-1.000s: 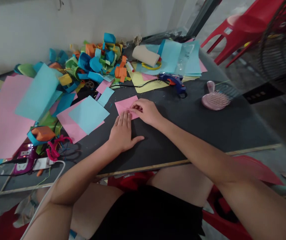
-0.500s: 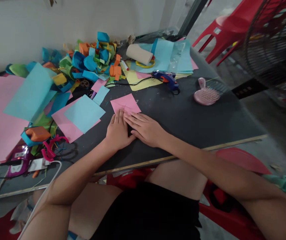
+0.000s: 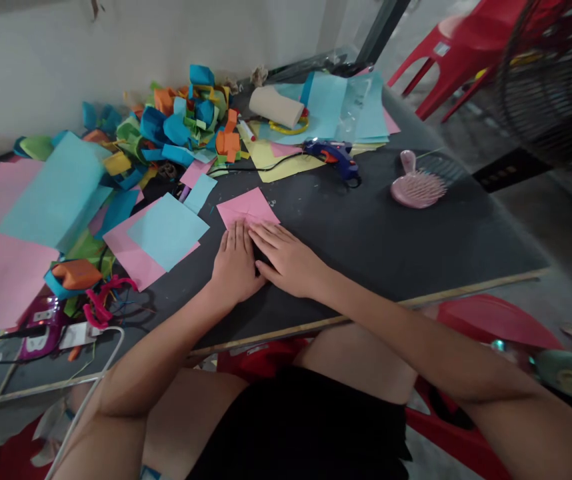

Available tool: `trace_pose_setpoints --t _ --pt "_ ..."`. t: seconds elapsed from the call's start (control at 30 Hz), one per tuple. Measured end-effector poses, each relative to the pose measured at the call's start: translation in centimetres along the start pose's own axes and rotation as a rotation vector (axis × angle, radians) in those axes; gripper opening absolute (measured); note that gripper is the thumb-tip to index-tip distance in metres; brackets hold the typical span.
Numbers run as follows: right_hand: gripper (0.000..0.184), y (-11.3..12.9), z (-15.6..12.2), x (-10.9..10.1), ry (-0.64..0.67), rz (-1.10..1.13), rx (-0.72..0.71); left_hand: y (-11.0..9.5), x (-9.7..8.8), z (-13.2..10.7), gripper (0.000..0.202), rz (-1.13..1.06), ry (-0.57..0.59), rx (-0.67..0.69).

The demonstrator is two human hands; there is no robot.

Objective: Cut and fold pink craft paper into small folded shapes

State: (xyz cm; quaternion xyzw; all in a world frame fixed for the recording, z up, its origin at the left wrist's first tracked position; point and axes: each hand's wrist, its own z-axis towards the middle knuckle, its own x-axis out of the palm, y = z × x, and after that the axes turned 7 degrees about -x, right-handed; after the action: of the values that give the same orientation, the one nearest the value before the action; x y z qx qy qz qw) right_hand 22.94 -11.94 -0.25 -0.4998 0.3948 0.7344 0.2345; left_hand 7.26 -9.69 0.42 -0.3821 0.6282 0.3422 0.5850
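A folded pink paper (image 3: 249,204) lies flat on the dark table, with creases meeting near its middle. My left hand (image 3: 237,260) rests on its near edge, fingers stretched out and pointing away from me. From the right, my right hand (image 3: 289,259) presses on the same edge with its fingers laid flat, its fingertips close to those of my left hand. Both hands hide the near part of the paper. Left of them lies a light blue sheet (image 3: 169,231) on top of a larger pink sheet (image 3: 153,272).
Folded coloured paper pieces (image 3: 176,127) are heaped at the back. A blue glue gun (image 3: 333,155), a cardboard roll (image 3: 276,107) and a pink hairbrush (image 3: 419,189) lie to the right. A purple power strip (image 3: 43,327) with cables sits at the left; a fan (image 3: 556,87) stands far right.
My right hand's fingers have shifted slightly along the pink paper's near edge. The paper stays flat under both hands, and the whole view has turned a little.
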Motion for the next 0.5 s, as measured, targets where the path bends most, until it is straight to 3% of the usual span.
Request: trace_pose_setpoints --t 0.23,0.5 --pt "0.059 -0.2 -0.4 0.3 0.03 0.047 0.094 0.2 0.1 0.0 0.09 -0.015 -0.024 -0.004" --pt "0.054 -0.6 -1.8 -0.5 -0.036 0.061 0.146 -0.1 0.2 0.1 0.098 -0.02 -0.033 -0.016"
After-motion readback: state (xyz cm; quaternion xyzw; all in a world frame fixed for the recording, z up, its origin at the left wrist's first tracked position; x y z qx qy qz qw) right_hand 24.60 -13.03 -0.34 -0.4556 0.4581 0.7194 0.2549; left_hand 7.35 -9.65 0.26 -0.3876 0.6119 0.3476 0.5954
